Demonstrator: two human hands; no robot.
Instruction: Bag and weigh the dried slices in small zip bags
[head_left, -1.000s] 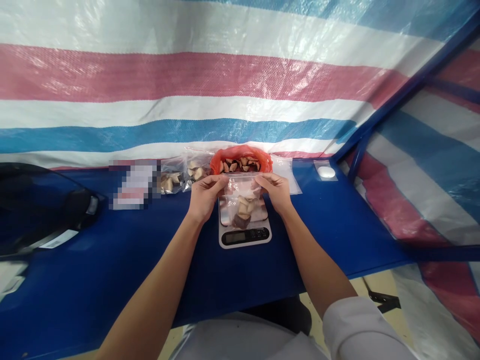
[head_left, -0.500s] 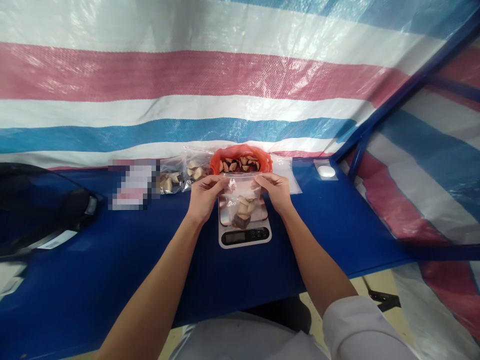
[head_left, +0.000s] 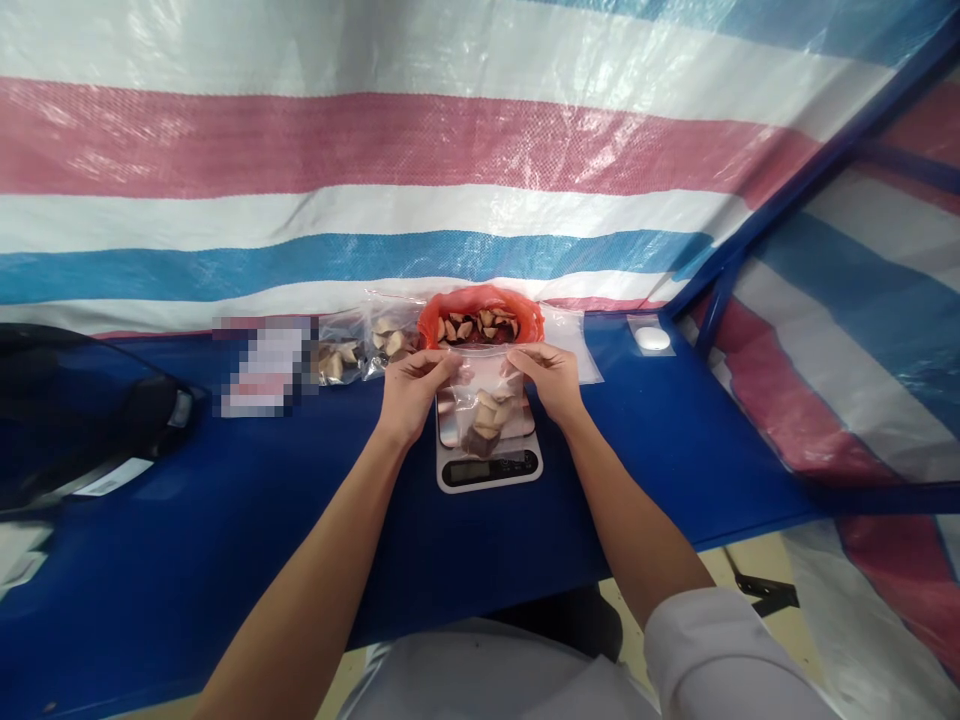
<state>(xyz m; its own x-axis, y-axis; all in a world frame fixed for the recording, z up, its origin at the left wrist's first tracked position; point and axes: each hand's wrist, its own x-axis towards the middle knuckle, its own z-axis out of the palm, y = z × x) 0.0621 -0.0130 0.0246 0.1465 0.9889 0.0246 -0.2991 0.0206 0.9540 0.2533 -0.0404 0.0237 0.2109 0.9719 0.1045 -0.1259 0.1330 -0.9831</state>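
Observation:
Between my hands hangs a clear zip bag (head_left: 489, 405) with several pale, dark-edged dried pieces in its lower part. My left hand (head_left: 414, 388) pinches the bag's upper left corner, and my right hand (head_left: 550, 377) pinches its upper right corner. Behind and below the bag is a white kitchen scale (head_left: 491, 480) with a dark display strip; the bag covers much of its plate, and I cannot tell if they touch. Just beyond stands a red plastic bag (head_left: 480, 297), its mouth open, holding more such pieces.
Two filled clear bags, one farther left (head_left: 339, 358) and one nearer (head_left: 388, 338), lie left of the red bag. Flat clear bags (head_left: 574, 345) lie to its right. A white rounded object (head_left: 652, 339) sits far right on the blue table (head_left: 660, 450). A black item (head_left: 82, 420) occupies the left.
The lower part of the zip bag has shifted very slightly to the left. Both hands keep their pinch on its top corners, almost unmoved.

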